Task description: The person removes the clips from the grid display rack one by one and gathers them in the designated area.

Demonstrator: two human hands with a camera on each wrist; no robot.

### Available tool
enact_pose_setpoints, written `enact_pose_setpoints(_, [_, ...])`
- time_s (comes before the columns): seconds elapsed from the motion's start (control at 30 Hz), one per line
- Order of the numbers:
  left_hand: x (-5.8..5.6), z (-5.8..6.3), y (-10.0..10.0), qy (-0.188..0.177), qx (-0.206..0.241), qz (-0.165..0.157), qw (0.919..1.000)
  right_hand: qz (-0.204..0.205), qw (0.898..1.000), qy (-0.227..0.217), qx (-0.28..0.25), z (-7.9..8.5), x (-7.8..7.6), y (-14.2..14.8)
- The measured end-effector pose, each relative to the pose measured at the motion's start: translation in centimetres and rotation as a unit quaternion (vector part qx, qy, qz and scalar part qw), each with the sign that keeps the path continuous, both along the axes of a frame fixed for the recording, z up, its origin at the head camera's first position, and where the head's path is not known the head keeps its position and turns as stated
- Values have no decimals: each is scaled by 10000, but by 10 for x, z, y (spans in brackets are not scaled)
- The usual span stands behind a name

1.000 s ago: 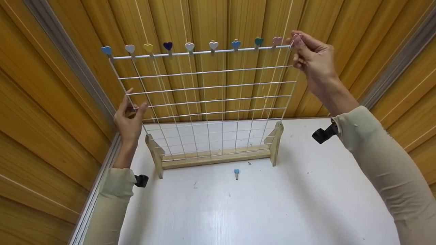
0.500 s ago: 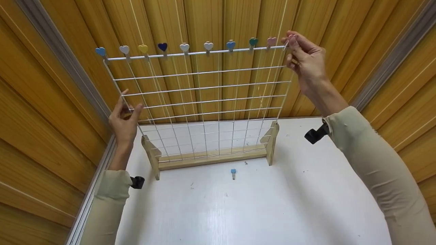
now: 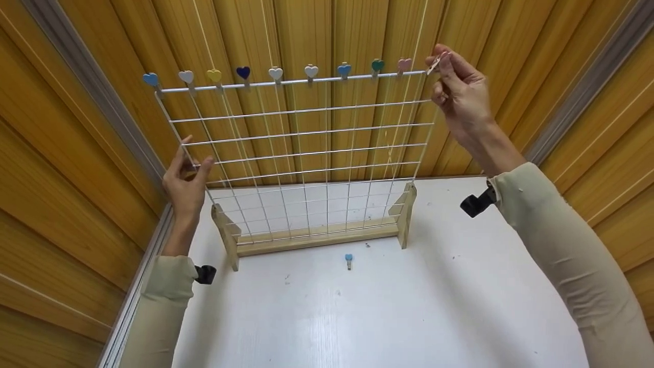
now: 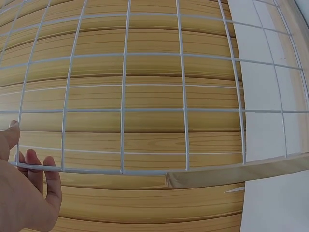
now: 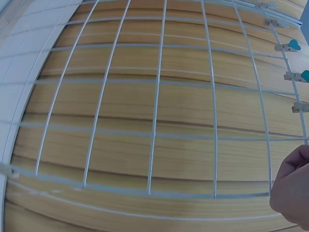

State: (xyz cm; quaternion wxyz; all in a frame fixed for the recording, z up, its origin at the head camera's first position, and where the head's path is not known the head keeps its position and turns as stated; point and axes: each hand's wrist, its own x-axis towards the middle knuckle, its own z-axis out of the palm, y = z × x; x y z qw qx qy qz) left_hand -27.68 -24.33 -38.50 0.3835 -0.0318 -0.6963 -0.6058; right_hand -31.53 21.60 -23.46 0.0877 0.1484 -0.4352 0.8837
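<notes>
A white wire grid (image 3: 304,155) stands in a wooden base (image 3: 322,239). My left hand (image 3: 186,189) holds the grid's left edge wire; in the left wrist view the thumb is in front of the wire and the fingers (image 4: 52,186) reach behind it. At the top right corner my right hand (image 3: 466,94) pinches a small wooden clothespin (image 3: 434,65) with a pink heart, partly hidden by the thumb. Heart clothespins line the top wire, from a blue one (image 3: 150,78) at the left to a pink one (image 3: 404,65) beside my right hand.
On the white table (image 3: 327,317), in front of the base, lies a loose clothespin (image 3: 349,261) with a blue heart. Yellow wood-patterned panels (image 3: 66,168) rise behind and at both sides. Black wrist mounts (image 3: 477,203) sit at the sleeve cuffs.
The pink clothespin in my right hand has turned, so its side now shows near the top wire's end. My left hand keeps its hold. The whole view has shifted slightly.
</notes>
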Motion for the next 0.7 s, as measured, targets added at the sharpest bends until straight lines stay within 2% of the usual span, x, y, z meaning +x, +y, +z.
enact_pose_setpoints(0.1, [0,-1,0,-51,-11,30,10000,-60,9990,333,307,-4,3,1])
enact_pose_setpoints(0.2, [1,-1,-1,-58,-65,43,10000,-244,9940,654,843,-12,8,-2])
enact_pose_setpoints(0.33, [0,-2,-2,29,-153,12,9999,-291,9879,885,1241,-24,16,-8])
enact_pose_setpoints(0.47, [1,-1,-1,91,-125,32,9999,-248,9841,912,1503,-37,22,-14])
enact_pose_setpoints(0.7, [0,0,3,128,-43,-9,9999,-178,9709,833,2238,-66,33,-18])
